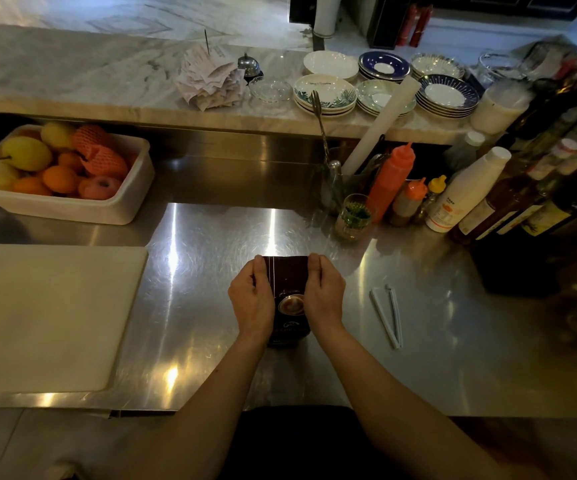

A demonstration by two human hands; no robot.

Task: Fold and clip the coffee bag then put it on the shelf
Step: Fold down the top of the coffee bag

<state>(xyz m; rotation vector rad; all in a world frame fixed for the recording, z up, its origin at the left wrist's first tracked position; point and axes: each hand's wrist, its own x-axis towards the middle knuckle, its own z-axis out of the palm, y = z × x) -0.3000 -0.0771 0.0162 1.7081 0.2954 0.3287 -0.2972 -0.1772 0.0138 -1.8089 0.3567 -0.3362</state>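
Note:
A dark brown coffee bag with a cup picture on its front stands on the steel counter in front of me. My left hand pinches the bag's top left corner. My right hand pinches the top right corner. The bag's top edge is flattened between my fingers. A white bag clip lies open in a narrow V on the counter, to the right of my right hand. The marble shelf runs across the back, above the counter.
A white cutting board lies at the left. A white tub of fruit sits at the back left. Sauce bottles, a small glass and tall bottles crowd the right. Stacked plates and receipts occupy the shelf.

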